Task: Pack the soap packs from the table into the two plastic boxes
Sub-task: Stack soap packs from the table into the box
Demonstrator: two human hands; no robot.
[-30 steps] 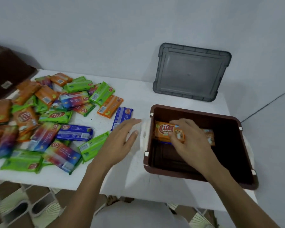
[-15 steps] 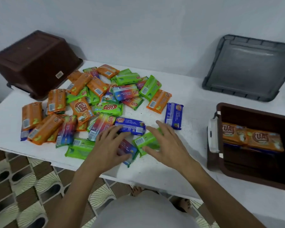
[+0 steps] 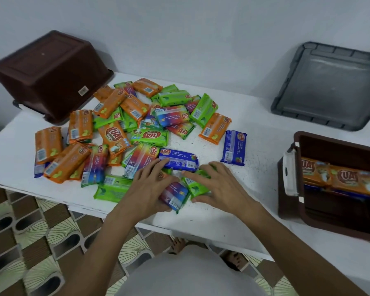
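Right now your left grip (image 3: pixel 150 186) lies with fingers nearly straight on a rainbow-striped film soap pack (image 3: pixel 175 196) near the front edge of the white table (image 3: pixel 254 146). Your right grip (image 3: pixel 220 184), fingers spread and not closed, covers a green film soap pack (image 3: pixel 195 186) that touches the rainbow one. Neither grip holds anything. Expect these packs to be light and firm inside, but the glossy wrap looks slippery, so pinch each across its long edges, not by the crimped ends. At your left fingertips lies a blue film soap pack (image 3: pixel 179 162), then the loose heap of orange, green and rainbow packs (image 3: pixel 115 133). To the right, the open brown plastic box (image 3: pixel 340 150) holds orange packs (image 3: pixel 350 178). Farther back are an upturned brown plastic box (image 3: pixel 49 71) and a grey plastic lid (image 3: pixel 329 86).
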